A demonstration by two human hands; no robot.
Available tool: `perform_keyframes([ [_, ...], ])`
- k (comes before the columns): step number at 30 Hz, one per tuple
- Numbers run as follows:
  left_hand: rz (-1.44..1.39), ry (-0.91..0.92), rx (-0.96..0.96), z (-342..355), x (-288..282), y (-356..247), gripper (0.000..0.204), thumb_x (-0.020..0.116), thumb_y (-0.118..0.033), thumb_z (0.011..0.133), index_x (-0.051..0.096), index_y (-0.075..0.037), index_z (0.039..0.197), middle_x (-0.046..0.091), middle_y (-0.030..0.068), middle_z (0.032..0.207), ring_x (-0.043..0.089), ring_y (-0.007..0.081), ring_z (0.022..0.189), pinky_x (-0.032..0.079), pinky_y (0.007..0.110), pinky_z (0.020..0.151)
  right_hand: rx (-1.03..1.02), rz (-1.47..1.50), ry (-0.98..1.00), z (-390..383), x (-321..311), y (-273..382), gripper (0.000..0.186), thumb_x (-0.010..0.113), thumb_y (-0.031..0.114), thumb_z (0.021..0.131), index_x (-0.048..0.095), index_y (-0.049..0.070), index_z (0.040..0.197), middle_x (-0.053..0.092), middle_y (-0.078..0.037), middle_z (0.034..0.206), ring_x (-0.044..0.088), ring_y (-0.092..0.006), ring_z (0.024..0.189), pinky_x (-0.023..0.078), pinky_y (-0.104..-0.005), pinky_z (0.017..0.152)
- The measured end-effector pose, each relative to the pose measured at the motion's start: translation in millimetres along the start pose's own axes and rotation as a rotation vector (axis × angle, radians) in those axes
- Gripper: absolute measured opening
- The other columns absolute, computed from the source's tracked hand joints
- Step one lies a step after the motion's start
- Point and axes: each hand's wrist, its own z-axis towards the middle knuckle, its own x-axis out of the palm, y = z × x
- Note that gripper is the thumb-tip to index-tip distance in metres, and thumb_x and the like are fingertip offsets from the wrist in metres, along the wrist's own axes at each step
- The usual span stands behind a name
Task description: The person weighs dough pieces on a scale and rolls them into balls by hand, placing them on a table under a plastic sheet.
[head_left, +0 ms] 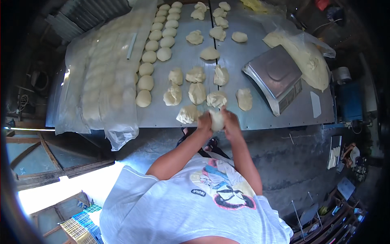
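Observation:
Between my left hand point(205, 123) and my right hand point(232, 124), a pale dough piece point(217, 120) is gripped at the table's front edge. My fingers curl around it from both sides. Just beyond my hands sits a rough dough lump point(216, 99), with another torn lump point(188, 114) beside my left hand. Several more uneven lumps lie farther up the metal table point(162, 116). To the right of these, an oblong dough piece point(244, 99) lies by itself.
Rows of smooth dough balls point(145, 83) run along the left, beside plastic-covered ones point(97, 81). A weighing scale point(276, 73) stands at right, before a large dough mass point(310, 61). A flat white scraper point(316, 104) lies near the right edge. Another person point(352, 156) is far right.

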Motion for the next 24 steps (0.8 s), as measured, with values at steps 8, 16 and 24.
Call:
perform_keyframes([
  [8,0.452,0.460,1.230,-39,49,-70,0.028,0.048,-0.023,0.100,0.057,0.001,0.112,0.058,0.0141,0.119,0.056,0.0223,0.110,0.044,0.035,0.092,-0.950,-0.096,-0.376,-24,-55,117,0.033,0.069,0.036,0.087,0.068,0.003,0.084,0.066,-0.009,0.076,0.064,-0.0247,0.068,0.051,-0.0355,0.061],
  [16,0.448,0.153,0.871,-50,-49,42,0.045,0.031,-0.025,0.106,0.044,0.004,0.138,0.047,0.0224,0.139,0.040,0.0316,0.136,0.026,0.038,0.114,-0.263,-0.173,0.287,11,-42,-32,0.053,0.050,0.053,0.095,0.067,0.004,0.108,0.067,-0.015,0.109,0.064,-0.0300,0.102,0.047,-0.0423,0.090],
  [24,0.721,0.486,0.906,-66,0,-102,0.049,0.033,-0.025,0.105,0.035,0.006,0.143,0.052,0.0307,0.127,0.047,0.0397,0.124,0.041,0.045,0.097,-0.397,1.099,0.058,-21,-9,144,0.072,0.020,0.059,0.101,0.051,0.004,0.135,0.053,-0.016,0.133,0.048,-0.0249,0.126,0.032,-0.0350,0.109],
])
